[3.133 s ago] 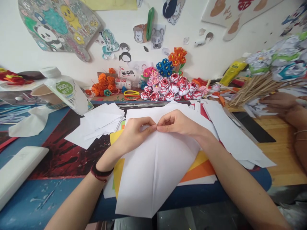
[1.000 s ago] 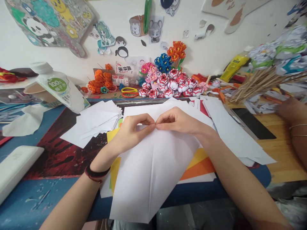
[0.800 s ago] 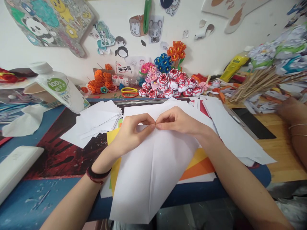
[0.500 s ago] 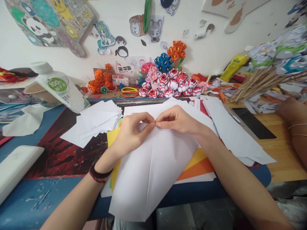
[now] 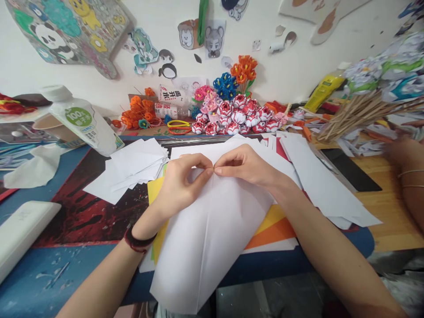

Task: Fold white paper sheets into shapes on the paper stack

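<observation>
A large white sheet of paper [image 5: 212,238] with a lengthwise crease hangs toward me over the table's front edge. My left hand [image 5: 185,181] pinches its top edge between thumb and index finger. Right beside it, my right hand [image 5: 245,165] pinches the same edge, the fingertips of both hands nearly touching. Under the sheet lie yellow and orange papers [image 5: 273,234] and more white paper.
Cut white papers [image 5: 132,163] lie at left, long white strips [image 5: 324,181] and a black phone [image 5: 351,170] at right. A white bottle [image 5: 88,123], power bank [image 5: 26,238] and paper flowers [image 5: 235,117] surround the work. Another person's arm [image 5: 412,176] is at far right.
The lower end of the white sheet has dropped slightly and its crease has shifted a little left. My hands still pinch the top edge. The other person's hand has moved slightly.
</observation>
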The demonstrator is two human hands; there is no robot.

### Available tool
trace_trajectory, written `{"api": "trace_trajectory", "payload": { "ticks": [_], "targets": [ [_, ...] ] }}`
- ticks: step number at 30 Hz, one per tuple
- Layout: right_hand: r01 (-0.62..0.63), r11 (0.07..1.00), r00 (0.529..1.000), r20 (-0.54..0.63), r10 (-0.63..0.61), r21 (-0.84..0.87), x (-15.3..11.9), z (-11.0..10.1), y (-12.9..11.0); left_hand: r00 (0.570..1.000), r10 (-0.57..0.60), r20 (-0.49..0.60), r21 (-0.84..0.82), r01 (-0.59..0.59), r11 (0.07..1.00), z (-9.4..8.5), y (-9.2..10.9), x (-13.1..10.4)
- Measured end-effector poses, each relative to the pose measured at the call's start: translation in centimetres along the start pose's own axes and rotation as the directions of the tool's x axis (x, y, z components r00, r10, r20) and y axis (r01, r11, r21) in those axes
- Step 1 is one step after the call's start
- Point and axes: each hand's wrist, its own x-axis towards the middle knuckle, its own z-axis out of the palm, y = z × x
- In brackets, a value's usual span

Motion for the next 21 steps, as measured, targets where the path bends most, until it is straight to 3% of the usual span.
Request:
{"api": "trace_trajectory", "payload": {
  "ticks": [9,21],
  "targets": [
    [0.021,0.997,0.999,0.036,-0.018,-0.078,-0.21,-0.64,-0.52,0.998,-0.029,0.050,-0.073,0.032,0.997,-0.55,-0.06,0.40],
    [0.025,0.985,1.000,-0.008,-0.026,-0.172,-0.14,-0.69,-0.32,0.997,-0.056,0.060,0.006,0.056,0.998,-0.70,-0.54,0.64]
  ]
}}
